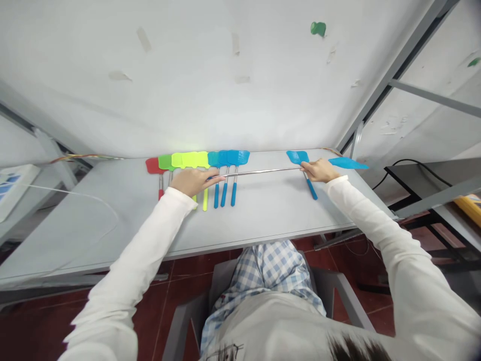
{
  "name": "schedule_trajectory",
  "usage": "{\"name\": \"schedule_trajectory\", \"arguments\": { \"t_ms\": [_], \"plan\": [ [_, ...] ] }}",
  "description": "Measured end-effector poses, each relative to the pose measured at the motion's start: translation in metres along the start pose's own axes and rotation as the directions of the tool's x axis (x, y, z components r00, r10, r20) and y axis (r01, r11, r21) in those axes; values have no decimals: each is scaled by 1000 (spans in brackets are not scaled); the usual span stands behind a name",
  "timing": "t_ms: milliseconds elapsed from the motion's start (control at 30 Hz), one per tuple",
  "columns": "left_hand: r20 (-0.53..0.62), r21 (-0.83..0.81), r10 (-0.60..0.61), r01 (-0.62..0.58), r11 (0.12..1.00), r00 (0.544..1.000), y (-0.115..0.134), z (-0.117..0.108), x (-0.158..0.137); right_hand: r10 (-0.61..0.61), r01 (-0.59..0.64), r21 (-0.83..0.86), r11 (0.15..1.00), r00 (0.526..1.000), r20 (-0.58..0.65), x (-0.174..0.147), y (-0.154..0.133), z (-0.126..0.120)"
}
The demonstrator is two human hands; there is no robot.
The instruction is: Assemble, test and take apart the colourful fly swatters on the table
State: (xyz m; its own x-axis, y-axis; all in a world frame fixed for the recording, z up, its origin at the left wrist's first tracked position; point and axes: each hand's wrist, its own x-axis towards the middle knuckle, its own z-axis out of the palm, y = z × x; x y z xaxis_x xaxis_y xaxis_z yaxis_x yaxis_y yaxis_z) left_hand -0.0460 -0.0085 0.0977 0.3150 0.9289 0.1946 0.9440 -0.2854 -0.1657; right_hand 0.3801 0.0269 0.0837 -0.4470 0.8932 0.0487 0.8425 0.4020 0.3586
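An extended telescopic fly swatter (266,171) stretches sideways above the table, its blue head (347,163) to the right. My left hand (193,181) is closed around its blue handle end, mostly hidden by the fingers. At the other end my right hand (319,170) pinches the metal rod close to the head. Below the right hand lies another blue fly swatter (311,188), head toward the wall. Under and beside my left hand lie several more in an overlapping row: a red swatter (152,166), a green swatter (164,161), yellow swatters (190,159) and blue swatters (238,157).
The grey table (263,215) meets a white wall (210,100) at its back. Metal frame posts (355,128) stand at both sides. A white cable (93,196) curves over the left part. A dark side table (421,175) stands at right.
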Motion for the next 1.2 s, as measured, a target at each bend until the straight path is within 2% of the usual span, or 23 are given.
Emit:
{"name": "schedule_trajectory", "arguments": {
  "t_ms": [100,200,300,433,600,667,733,767,833,900,967,1000,1067,1100,1167,1200],
  "plan": [
    [-6,-28,-1,1,1000,1000,0,-3,5,-20,19,9,1000,999,27,9,-12,-6],
    [1,42,34,-34,999,999,6,-3,11,-89,88,34,995,996,21,21,-29,-16],
    [-3,89,58,-58,994,998,21,2,18,-171,171,40,984,985,-4,34,-50,-33],
    [7,56,80,-81,995,997,45,10,25,-225,225,41,973,974,-9,48,-78,-51],
    [25,6,93,-94,996,995,70,11,26,-294,293,93,951,956,-4,54,-108,-51],
    [32,0,104,-104,995,994,71,12,25,-299,297,126,946,954,-1,51,-116,-50],
    [-4,-9,100,-100,995,995,64,15,24,-303,309,143,940,951,-59,44,-115,-53],
    [-30,-11,93,-94,996,995,57,17,23,-287,302,140,943,950,-121,38,-111,-57],
    [-83,-11,62,-63,998,995,42,20,19,-170,218,146,965,944,-284,28,-94,-64],
    [-126,-23,27,-31,999,992,26,22,15,94,16,259,966,910,-404,19,-66,-69],
    [-166,-52,-7,-1,999,986,13,22,10,331,-127,486,865,872,-361,14,-38,-67],
    [-181,-65,-17,6,998,983,9,22,8,390,-157,617,771,882,-263,13,-27,-64],
    [-198,-70,-18,4,998,980,6,21,7,377,-190,844,502,926,-16,14,-14,-54],
    [-200,-63,-11,-1,998,980,7,21,7,350,-194,915,353,935,63,15,-14,-49],
    [-197,-43,2,-11,999,980,14,21,9,346,-172,980,104,930,127,18,-23,-41],
    [-195,-37,11,-18,999,981,19,21,10,369,-147,989,20,920,129,19,-30,-38]
  ]
}}
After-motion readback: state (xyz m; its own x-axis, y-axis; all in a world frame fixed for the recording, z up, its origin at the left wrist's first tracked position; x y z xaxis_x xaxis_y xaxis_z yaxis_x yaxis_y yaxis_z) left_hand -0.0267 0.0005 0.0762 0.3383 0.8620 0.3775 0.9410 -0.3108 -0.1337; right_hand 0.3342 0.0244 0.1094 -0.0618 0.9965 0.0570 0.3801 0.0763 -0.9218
